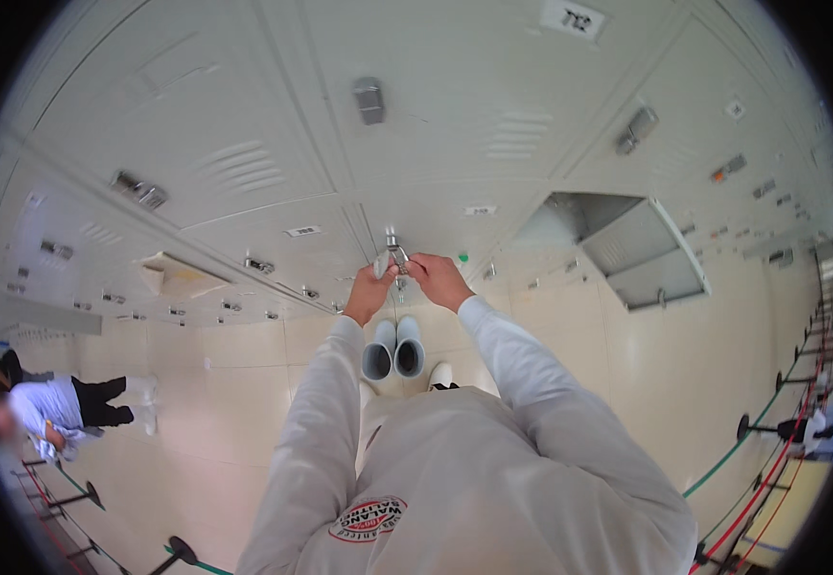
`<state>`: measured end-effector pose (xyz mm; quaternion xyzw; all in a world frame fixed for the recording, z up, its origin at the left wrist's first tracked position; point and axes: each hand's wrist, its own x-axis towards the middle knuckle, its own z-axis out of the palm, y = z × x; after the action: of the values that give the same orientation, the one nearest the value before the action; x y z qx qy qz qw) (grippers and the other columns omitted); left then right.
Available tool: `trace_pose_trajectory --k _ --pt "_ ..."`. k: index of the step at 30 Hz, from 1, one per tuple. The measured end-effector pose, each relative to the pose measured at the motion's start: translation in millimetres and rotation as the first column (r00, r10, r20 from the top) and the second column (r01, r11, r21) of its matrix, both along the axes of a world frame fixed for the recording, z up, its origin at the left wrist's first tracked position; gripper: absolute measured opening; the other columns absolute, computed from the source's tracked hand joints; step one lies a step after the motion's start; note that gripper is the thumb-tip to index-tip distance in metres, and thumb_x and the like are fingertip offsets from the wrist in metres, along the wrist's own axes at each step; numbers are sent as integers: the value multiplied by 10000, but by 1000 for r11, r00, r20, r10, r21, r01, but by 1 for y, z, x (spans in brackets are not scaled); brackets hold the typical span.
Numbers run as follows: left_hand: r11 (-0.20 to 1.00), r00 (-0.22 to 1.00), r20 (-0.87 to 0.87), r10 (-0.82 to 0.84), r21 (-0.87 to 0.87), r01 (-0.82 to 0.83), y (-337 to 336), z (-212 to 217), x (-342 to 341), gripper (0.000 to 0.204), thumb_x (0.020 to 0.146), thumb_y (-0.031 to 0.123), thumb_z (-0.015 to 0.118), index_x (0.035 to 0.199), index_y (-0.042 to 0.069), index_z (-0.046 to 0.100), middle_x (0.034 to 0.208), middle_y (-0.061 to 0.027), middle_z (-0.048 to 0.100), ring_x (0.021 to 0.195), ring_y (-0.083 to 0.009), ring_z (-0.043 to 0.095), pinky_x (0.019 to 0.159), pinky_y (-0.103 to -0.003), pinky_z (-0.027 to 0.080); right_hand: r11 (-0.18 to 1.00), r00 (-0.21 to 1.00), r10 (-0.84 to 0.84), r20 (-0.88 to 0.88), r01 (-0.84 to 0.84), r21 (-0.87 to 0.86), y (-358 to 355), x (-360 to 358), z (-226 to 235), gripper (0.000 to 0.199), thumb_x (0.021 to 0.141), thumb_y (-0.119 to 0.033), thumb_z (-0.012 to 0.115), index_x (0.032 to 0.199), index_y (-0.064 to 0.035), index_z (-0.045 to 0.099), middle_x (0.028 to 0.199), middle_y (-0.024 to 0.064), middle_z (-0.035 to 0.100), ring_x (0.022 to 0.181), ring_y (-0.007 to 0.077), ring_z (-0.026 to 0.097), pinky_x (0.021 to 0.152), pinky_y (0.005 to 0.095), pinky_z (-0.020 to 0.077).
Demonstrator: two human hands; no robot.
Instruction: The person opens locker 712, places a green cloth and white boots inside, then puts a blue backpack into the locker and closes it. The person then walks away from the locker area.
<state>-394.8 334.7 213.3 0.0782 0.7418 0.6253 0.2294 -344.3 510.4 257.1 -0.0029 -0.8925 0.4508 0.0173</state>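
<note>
Both my hands meet in front of a grey metal locker door, at a small silver latch (393, 241). A silver padlock (400, 257) hangs at this latch. My right hand (439, 279) is closed, its fingertips pinching the padlock. My left hand (369, 293) is closed too, close beside it at the padlock's left. A small pale flat piece (381, 264) sticks up from the left fingers; its kind is too small to make out. Below my hands, a pair of pale rubber boots (409, 356) stands upright on the floor.
Lockers (416, 125) with latches fill the far side. To the right, one locker door (642, 254) stands open; a tan piece (182, 275) juts out at left. A person (62, 407) is at far left. Posts with belts (762, 427) line the right edge.
</note>
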Motion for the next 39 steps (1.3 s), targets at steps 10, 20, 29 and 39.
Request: trace_pose_trajectory --k 10,20,29,39 --pt "995 995 55 -87 45 85 -11 12 -14 219 951 216 616 1060 33 664 910 -16 658 828 -121 540 781 -313 465 994 962 111 248 -113 -9 -4 -23 18 300 979 -231 471 860 1 621 764 110 700 636 250 665 673 386 534" --pt "977 960 216 -179 154 147 -19 16 -12 149 970 217 600 1038 94 649 767 54 538 590 -63 397 523 -258 358 993 973 117 200 -117 -8 -8 -18 16 274 1006 -219 459 946 8 599 776 110 686 668 209 669 649 340 544" --pt "947 951 175 -254 247 207 -1 3 -20 128 944 159 632 1049 89 654 838 40 600 677 -61 471 579 -252 400 919 973 39 229 -125 373 -12 -23 33 338 965 -265 456 978 36 608 938 252 669 879 437 640 823 515 491" --pt "978 958 222 -180 143 151 -24 -6 -32 238 965 337 620 1062 127 673 721 81 548 529 -48 365 462 -244 298 955 967 20 256 -94 281 -24 -24 36 341 949 -292 495 948 23 627 880 232 682 829 429 649 794 502 503"
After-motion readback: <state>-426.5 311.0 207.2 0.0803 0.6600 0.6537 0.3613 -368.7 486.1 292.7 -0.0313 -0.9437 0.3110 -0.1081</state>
